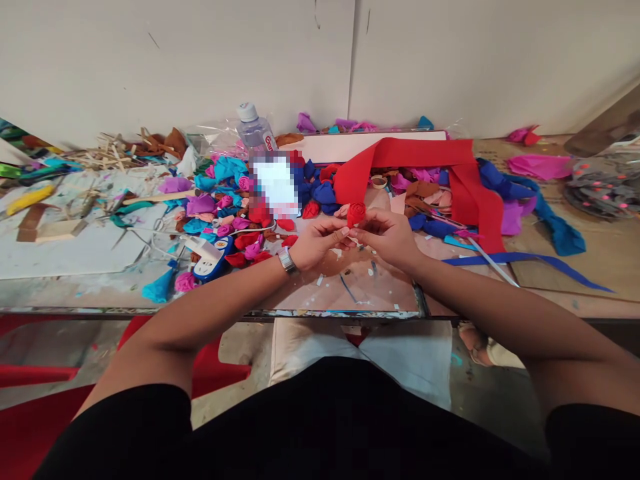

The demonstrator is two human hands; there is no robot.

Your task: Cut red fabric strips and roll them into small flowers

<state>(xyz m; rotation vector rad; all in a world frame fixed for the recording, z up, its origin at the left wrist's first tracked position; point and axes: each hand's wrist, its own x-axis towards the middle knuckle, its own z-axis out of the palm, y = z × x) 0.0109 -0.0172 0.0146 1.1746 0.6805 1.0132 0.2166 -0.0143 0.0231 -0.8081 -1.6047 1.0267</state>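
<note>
A small red rolled rose (356, 214), seemingly of crepe paper, stands upright between my two hands above the near part of the table. My left hand (320, 241) pinches it low on its left side; a watch sits on that wrist. From the right, the thumb and fingers of my right hand (387, 235) close on its base. The lower end of the rose is hidden by my fingers. Just behind my hands lies a long folded red strip (405, 155), and to the left a heap of finished-looking pink, red and blue rosettes (240, 227).
A water bottle (256, 133) stands at the back beside a pixelated patch. On the left lie a blue-and-white power strip (213, 260), green-handled scissors (123, 217) and wooden sticks (120, 150). A blue strip (540, 260) and a dark netted bundle (605, 187) are on the right.
</note>
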